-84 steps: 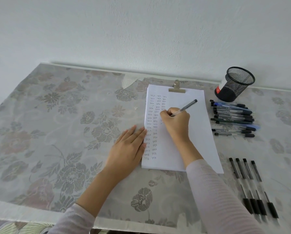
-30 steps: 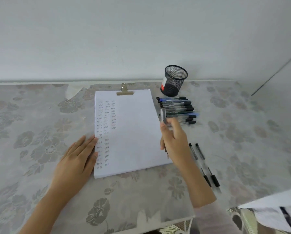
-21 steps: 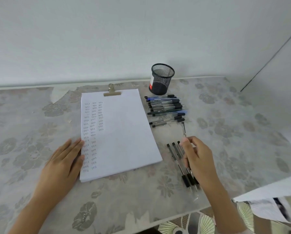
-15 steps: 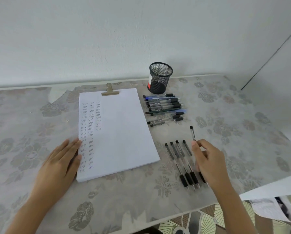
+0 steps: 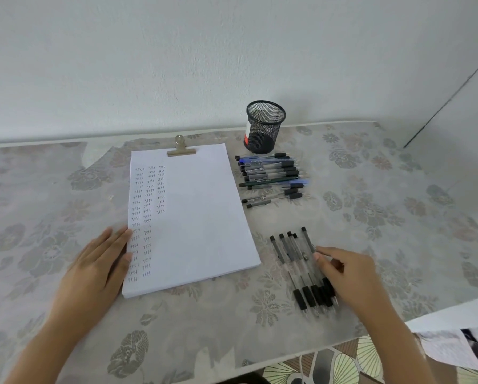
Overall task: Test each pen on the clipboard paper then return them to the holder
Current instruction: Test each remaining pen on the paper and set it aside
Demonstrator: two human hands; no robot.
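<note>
From the head camera, your left hand (image 5: 99,261) lies flat with its fingers straight and close together. The fingertips rest on the left edge of the white sheet of paper (image 5: 193,217), which carries three columns of small handwritten marks. A brass-coloured clip (image 5: 181,149) holds the sheet at its far end, well ahead of that hand.

Your right hand (image 5: 348,275) is bent over a row of clear-barrelled pens with black grips (image 5: 296,261). The pens lie side by side on the grey floral tablecloth (image 5: 370,212), grip ends toward you. Thumb and forefinger meet at the rightmost pen of the row, but you cannot tell whether they pinch it or only touch it.

Ahead of your right hand and slightly to its left is a loose pile of black and blue pens (image 5: 271,176), laid crosswise just beside the paper's right edge.

Beyond that pile, farthest from your right hand, the black wire-mesh pen holder (image 5: 265,126) stands upright near the wall. It has a white and red label on its left side. Through the mesh only its dark base shows.
</note>
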